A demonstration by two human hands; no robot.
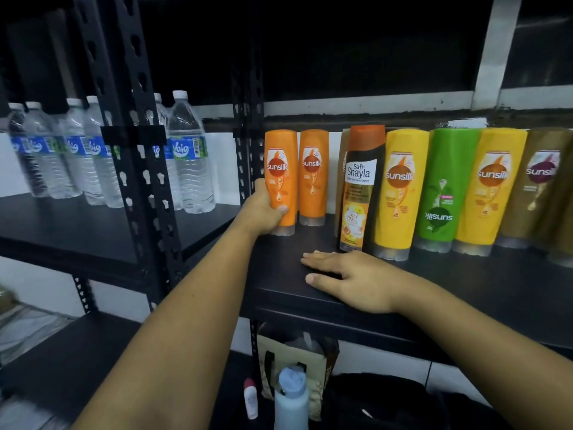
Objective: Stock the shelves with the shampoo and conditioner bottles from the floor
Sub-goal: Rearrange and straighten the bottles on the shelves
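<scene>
Gripping orange bottle point(280, 181) upright on shelf point(465, 283), left hand point(263, 212) fingers wrapped around it, right hand point(350, 280) flat, empty

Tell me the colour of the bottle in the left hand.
Orange bottle with a clear cap at the bottom, held by the left hand; head view.

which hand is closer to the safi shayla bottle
Right. The right hand lies flat on the shelf just in front of the Safi Shayla bottle. The left hand grips the leftmost orange Sunsilk bottle, two bottles over.
</scene>
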